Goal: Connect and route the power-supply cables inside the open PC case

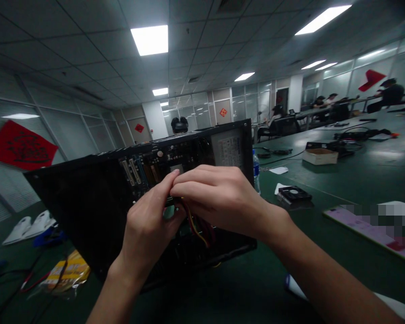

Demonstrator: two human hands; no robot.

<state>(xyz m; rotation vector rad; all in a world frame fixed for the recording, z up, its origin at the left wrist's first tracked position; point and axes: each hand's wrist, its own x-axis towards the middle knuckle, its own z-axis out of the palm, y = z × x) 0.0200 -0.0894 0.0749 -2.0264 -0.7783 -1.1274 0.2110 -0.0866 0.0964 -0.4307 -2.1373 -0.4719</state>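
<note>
Right hand (220,193) and left hand (147,221) hide upper ends of coloured wires (196,230).

Desk (340,189) plain dark green. Computer case (77,211) black; inside, slots (131,172) in off-white, blue and brown, plus a pale grey label (228,153) with dark print. Wires (197,231) yellow and red. Toward the desk's left edge: yellow packet (70,272) with paler markings, blue item (50,236). Toward its right edge: lilac-pink board (357,227), black fan (294,193) with whitish hub. Wall diamond (22,146) red, black lettering.
</note>
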